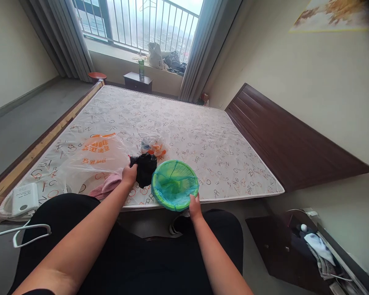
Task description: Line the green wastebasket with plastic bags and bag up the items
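My right hand (195, 207) grips the rim of a green basket (175, 185), its thumb over the near right edge. A thin blue-green plastic bag (172, 192) lines the basket and folds over its rim. Just left of it, my left hand (130, 174) is closed on a crumpled black plastic bag (146, 170) above the mattress. Behind that hand lies a clear plastic bag with orange print (101, 151). A pink cloth (106, 186) shows near my left wrist. Beyond the black bag rests a small clear bag with orange and blue bits (153, 144).
The letter-printed mattress (203, 127) spreads ahead, with a dark headboard (283, 143) on the right. A white power bank with a cable (25, 198) lies at the near left corner. A dark nightstand (273, 241) stands low at right. Another nightstand (138, 80) is by the window.
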A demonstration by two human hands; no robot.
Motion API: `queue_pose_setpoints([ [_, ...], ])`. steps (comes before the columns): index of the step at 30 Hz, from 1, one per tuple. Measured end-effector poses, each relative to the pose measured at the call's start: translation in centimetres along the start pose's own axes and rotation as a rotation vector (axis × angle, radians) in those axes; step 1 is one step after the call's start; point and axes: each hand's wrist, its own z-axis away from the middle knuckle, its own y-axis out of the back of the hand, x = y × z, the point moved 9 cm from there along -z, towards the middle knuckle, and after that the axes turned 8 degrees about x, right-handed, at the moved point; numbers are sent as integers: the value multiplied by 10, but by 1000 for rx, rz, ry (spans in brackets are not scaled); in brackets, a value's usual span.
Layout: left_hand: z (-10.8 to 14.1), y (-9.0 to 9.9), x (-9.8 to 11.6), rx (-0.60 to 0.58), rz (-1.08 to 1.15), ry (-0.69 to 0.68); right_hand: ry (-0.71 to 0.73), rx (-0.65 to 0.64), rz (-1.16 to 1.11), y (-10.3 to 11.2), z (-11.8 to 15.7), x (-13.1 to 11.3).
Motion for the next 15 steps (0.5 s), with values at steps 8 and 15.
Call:
queue_pose_setpoints([
  [8, 33, 50, 76, 181, 196, -308, 51, 76, 134, 11, 0, -17],
  [15, 18, 11, 59, -190, -451, -482, 80, 71, 211, 12, 0, -17],
])
